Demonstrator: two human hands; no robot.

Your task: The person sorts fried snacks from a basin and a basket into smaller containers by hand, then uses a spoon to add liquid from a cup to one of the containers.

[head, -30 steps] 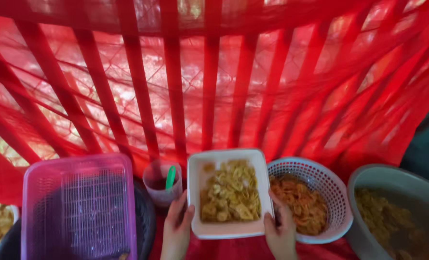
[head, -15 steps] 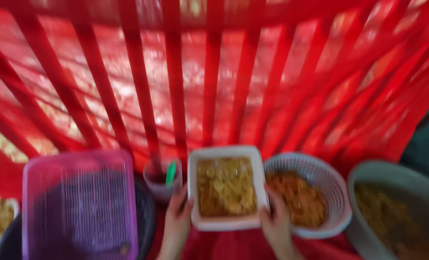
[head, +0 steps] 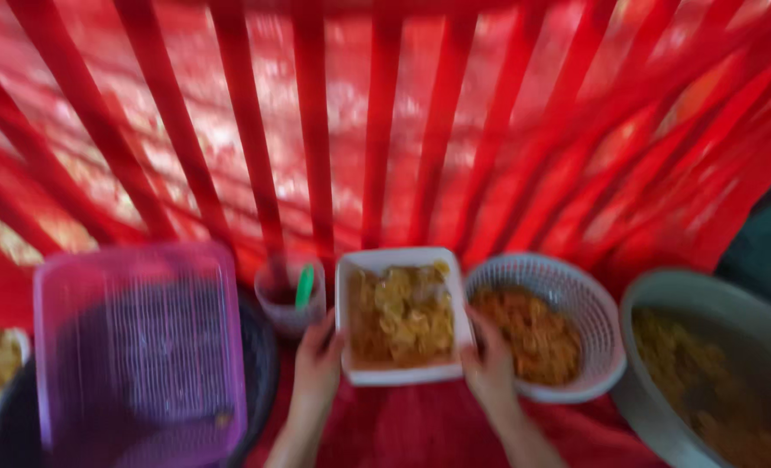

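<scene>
Packages: none in view
Labels: none to be seen on any container
Signs: none
Screens: none
Sharpness: view is blurred, so fine print could not be made out

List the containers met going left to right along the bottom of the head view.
Purple basket → small cup → white tray, held between left hand and right hand → white round basket → grey basin.

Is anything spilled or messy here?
Nothing looks spilled. The left hand and right hand hold the white tray level by its sides, and the food stays inside. The purple basket sits slightly crooked on a dark tub. The picture is too blurry for finer detail.
</scene>
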